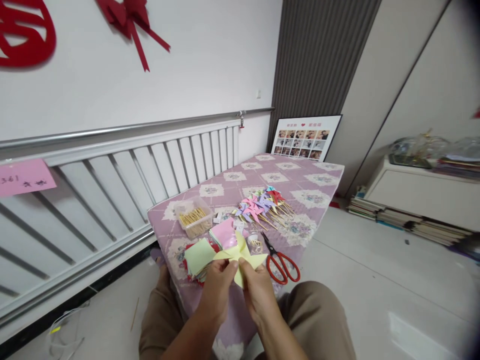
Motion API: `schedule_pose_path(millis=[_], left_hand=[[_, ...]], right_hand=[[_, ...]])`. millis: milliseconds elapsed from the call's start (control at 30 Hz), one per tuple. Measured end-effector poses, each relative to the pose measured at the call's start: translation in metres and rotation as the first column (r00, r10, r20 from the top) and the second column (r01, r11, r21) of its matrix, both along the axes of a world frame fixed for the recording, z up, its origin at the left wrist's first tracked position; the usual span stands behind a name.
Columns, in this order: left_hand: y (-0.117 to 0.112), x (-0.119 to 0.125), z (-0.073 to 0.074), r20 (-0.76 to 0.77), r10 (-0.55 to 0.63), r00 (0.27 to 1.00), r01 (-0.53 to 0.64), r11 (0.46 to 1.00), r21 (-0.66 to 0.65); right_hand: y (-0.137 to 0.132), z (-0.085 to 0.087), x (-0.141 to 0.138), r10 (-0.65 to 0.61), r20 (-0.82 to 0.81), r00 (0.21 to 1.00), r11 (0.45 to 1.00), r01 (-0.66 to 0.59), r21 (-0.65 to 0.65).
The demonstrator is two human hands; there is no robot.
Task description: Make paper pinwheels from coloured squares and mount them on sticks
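Note:
My left hand and my right hand are both pinched on a pale yellow folded paper pinwheel, held just above the near end of a pink patterned mattress. Under the pinwheel lies a stack of coloured paper squares. Red-handled scissors rest to the right of my hands. Farther back lies a pile of finished pinwheels on sticks.
A clear plastic box of wooden sticks stands at the left of the mattress. A white slatted rail runs along the left. A photo board leans at the far end. Stacked books and a low white cabinet sit right.

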State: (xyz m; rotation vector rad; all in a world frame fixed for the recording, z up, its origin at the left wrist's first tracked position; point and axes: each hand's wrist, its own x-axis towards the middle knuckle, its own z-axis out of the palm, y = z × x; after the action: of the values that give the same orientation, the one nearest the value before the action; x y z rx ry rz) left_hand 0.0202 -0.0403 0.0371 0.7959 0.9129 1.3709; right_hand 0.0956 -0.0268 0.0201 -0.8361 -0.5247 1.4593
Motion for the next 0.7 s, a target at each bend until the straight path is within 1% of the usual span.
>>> schedule_pose_path(millis=[67,167,333,433,500,533,567,600,633,667,700], left_hand=[[-0.001,0.005,0.001,-0.02,-0.009,1.0,0.009,1.0,0.009],[-0.006,0.013,0.0,-0.04,0.015,0.999,-0.014,1.0,0.021],[-0.013,0.02,0.003,-0.023,0.013,1.0,-0.013,1.0,-0.012],[-0.012,0.019,0.003,-0.036,0.001,0.999,-0.002,1.0,-0.03],[-0.008,0.016,0.002,-0.026,-0.024,0.999,0.023,0.999,-0.037],[-0.005,0.015,0.001,-0.013,-0.038,0.999,0.037,0.998,-0.045],[-0.002,0.014,0.0,0.002,-0.053,0.999,0.053,0.997,-0.059],[0.002,0.012,-0.002,0.009,-0.068,0.998,0.069,0.995,-0.076],[0.007,0.011,-0.003,0.003,-0.078,0.997,0.078,0.992,-0.095],[0.012,0.009,-0.005,-0.017,-0.083,0.996,0.08,0.99,-0.113],[0.017,0.008,-0.007,-0.046,-0.082,0.996,0.076,0.989,-0.126]], right_hand=[[-0.008,0.001,0.002,-0.025,-0.032,0.999,1.0,0.025,0.016],[-0.017,0.004,0.006,-0.061,-0.063,0.996,0.998,0.062,0.017],[-0.03,0.007,0.011,-0.043,-0.079,0.996,0.998,0.046,0.033],[-0.034,0.003,0.015,0.015,-0.04,0.999,0.999,-0.014,0.04],[-0.033,-0.002,0.024,0.029,0.044,0.999,0.999,-0.03,0.024],[-0.032,-0.005,0.03,0.002,0.114,0.993,1.0,-0.005,0.023],[-0.029,-0.006,0.038,-0.056,0.204,0.977,0.998,0.048,0.043],[-0.026,-0.006,0.047,-0.126,0.31,0.942,0.991,0.104,0.089],[-0.023,-0.003,0.056,-0.217,0.419,0.882,0.973,0.159,0.169],[-0.019,0.001,0.065,-0.287,0.521,0.804,0.949,0.164,0.27],[-0.015,0.008,0.074,-0.318,0.635,0.704,0.93,0.102,0.353]])
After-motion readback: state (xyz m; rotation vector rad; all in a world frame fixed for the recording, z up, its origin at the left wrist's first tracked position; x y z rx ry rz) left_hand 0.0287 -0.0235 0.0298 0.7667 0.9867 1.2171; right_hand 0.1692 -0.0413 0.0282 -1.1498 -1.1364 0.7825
